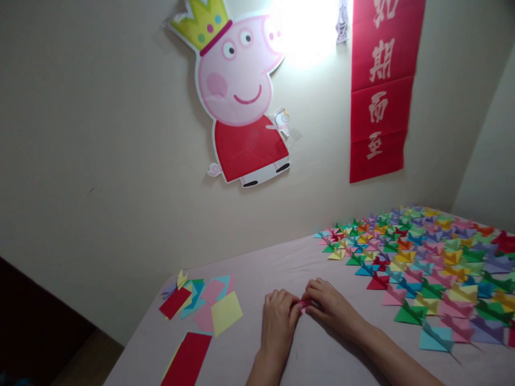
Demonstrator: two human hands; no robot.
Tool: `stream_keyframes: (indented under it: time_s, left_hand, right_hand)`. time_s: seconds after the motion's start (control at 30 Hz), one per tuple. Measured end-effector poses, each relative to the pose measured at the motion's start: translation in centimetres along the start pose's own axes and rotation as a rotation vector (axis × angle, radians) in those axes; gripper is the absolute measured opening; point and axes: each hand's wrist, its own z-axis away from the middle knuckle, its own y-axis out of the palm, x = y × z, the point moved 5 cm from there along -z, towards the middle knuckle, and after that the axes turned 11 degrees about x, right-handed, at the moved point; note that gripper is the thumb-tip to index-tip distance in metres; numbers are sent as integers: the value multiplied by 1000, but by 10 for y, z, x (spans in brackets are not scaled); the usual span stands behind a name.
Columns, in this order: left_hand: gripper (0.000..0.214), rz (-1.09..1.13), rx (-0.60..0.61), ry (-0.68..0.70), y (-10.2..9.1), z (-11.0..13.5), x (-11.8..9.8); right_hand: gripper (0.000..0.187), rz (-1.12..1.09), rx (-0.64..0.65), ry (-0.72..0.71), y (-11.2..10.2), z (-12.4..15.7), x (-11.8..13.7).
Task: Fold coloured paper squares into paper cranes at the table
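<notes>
A small pink piece of folded paper [304,305] lies between my two hands, low over the pale sheet-covered surface [257,268]. My left hand [278,313] grips its left end between thumb and fingers. From the other side, my right hand [328,305] pinches the right end, with its fingers curled. Most of the paper is hidden by the fingers, so its exact shape cannot be made out. To the left of my hands lies a square of yellow paper [227,313], partly over pink and blue sheets.
Rows of colourful folded paper cranes [418,287] spread over the right side. A stack of red paper [187,359] lies at the front left, another red sheet [175,303] behind it. A cartoon pig cutout [249,145] and a red banner [380,107] hang on the wall.
</notes>
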Motion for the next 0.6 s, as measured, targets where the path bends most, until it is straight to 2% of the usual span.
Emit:
stream_keyframes:
  time_s: [0.3, 0.6]
  left_hand:
    - [6, 6, -21, 5, -2, 1, -2]
    - [15, 23, -63, 13, -7, 3, -3]
  right_hand:
    - [18, 39, -42, -2, 5, -3, -8]
    - [15, 1, -76, -67, 0, -1, -1]
